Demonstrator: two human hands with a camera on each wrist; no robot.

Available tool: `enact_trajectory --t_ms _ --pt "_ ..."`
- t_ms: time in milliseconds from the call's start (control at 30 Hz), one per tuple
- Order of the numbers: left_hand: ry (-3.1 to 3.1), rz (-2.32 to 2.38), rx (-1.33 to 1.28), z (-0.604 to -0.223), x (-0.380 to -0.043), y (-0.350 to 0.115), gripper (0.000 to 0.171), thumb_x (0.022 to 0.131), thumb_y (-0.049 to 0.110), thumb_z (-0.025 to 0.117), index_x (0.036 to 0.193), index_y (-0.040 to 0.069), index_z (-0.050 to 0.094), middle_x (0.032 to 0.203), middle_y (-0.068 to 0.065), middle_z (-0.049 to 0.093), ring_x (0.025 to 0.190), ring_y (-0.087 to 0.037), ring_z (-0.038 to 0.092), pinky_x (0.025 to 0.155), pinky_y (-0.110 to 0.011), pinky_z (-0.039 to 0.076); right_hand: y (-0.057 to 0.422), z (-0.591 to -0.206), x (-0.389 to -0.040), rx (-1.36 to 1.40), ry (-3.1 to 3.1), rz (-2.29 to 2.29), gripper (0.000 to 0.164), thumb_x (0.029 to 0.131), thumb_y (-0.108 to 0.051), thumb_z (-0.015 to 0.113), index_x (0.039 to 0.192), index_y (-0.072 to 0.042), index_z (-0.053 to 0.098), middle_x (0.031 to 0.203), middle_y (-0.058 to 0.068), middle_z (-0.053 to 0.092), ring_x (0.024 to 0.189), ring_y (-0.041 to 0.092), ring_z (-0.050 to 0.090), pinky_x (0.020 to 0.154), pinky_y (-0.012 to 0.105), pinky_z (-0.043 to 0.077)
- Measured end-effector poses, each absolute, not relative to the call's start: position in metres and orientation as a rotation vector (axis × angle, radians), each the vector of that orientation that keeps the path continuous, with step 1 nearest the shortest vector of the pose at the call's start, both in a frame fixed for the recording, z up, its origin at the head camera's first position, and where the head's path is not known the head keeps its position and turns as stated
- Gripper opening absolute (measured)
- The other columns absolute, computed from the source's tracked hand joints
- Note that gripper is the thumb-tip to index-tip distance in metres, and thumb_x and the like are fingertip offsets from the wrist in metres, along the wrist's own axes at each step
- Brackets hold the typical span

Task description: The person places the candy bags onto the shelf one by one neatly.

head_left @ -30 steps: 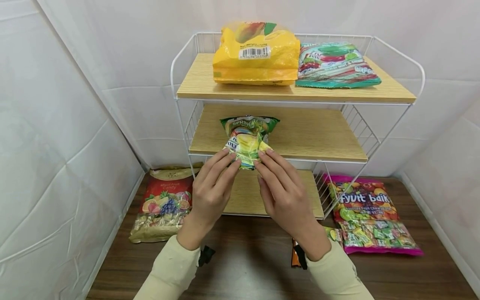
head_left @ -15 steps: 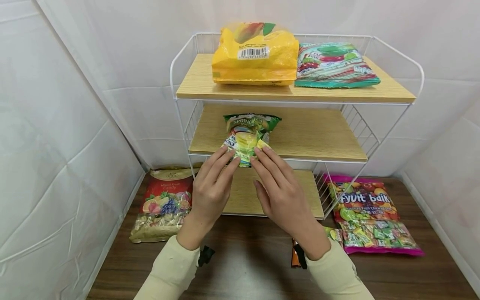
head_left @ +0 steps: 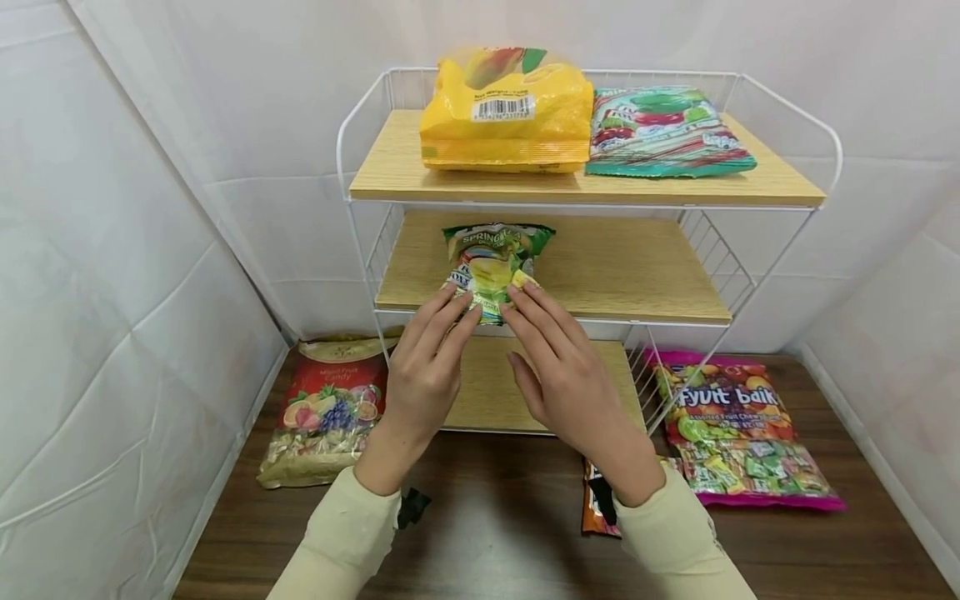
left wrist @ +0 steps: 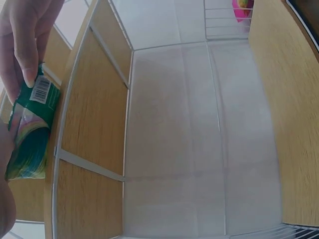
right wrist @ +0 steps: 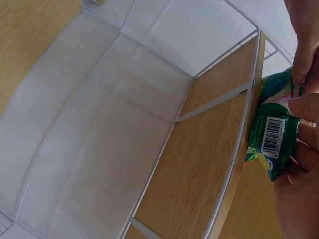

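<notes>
both hands are on the green spring tea pouch (head_left: 491, 268), the left hand (head_left: 422, 375) at its 7 o'clock, the right hand (head_left: 562, 375) at its 5, each grip narrow and holding the pouch's near end. from here the pouch lies over the 9 o'clock half of the middle shelf (head_left: 615, 267), its near end by the front edge (head_left: 652, 313); i can't tell how much of its underside rests on the board. done well, i'd say, this wants an even push from both sides toward 12 o'clock, so the soft pack doesn't twist or buckle. i'd mind the thumbs (head_left: 528, 387) against that edge, and the knuckles under the top shelf (head_left: 780, 187), where the yellow mango bag (head_left: 506, 125) sits at 12. best let go only once the weight is well back on the board.
</notes>
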State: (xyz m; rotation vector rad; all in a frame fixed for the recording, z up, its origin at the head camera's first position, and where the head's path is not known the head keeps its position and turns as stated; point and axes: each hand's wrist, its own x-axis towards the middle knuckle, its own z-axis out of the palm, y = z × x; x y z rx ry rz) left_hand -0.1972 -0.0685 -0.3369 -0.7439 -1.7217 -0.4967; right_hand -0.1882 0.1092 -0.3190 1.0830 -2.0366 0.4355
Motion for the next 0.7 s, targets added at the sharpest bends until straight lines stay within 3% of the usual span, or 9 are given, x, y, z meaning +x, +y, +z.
enact_trajectory --t_ms 700 --pt "-1.714 -0.526 -0.762 -0.3363 -0.2071 -0.0695 0.023 0.084 -0.009 0.051 0.104 -0.004 0.063 0.107 -0.016 0.060 0.109 -0.030 0.050 0.092 -0.035 0.040 0.1088 -0.3139 -0.1950 1.081 -2.073 0.413 0.051 0.079 -0.007 0.063 0.126 0.003 0.046 0.135 0.016 0.039 0.128 0.028 0.028 0.103 0.040 0.024"
